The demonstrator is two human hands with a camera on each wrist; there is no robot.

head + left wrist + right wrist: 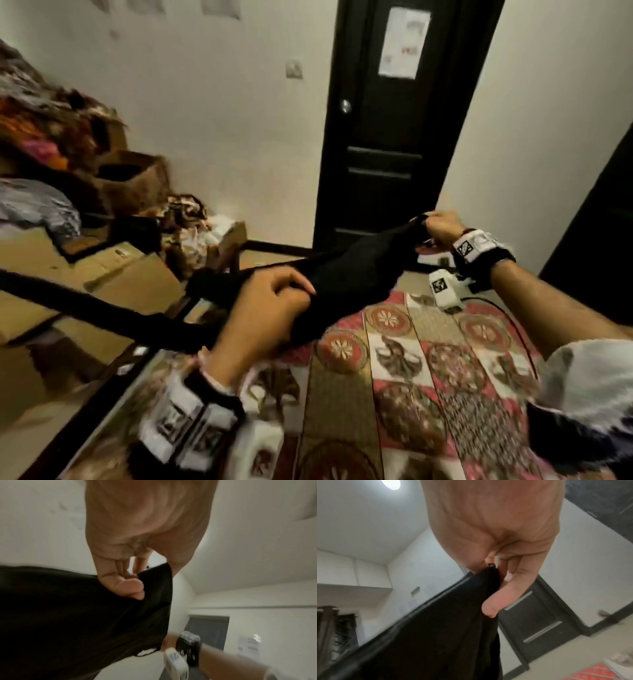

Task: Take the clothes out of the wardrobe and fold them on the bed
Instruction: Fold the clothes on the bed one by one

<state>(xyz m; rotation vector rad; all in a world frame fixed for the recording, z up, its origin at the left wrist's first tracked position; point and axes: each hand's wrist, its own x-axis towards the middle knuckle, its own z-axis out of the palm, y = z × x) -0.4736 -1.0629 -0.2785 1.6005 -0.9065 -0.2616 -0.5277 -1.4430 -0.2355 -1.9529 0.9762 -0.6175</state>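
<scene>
Your left hand [270, 308] and right hand [442, 229] each pinch the black cloth [349, 274], maybe trousers, mid-frame over the bed [428, 377].

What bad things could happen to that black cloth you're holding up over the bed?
The black garment is held in the air only by pinches: the left hand and right hand each grip an edge, so it could slip free. Its long tail trails left past the bed edge toward the cardboard boxes, where it might snag or drag. Folding it in the air could also leave it bunched.
</scene>
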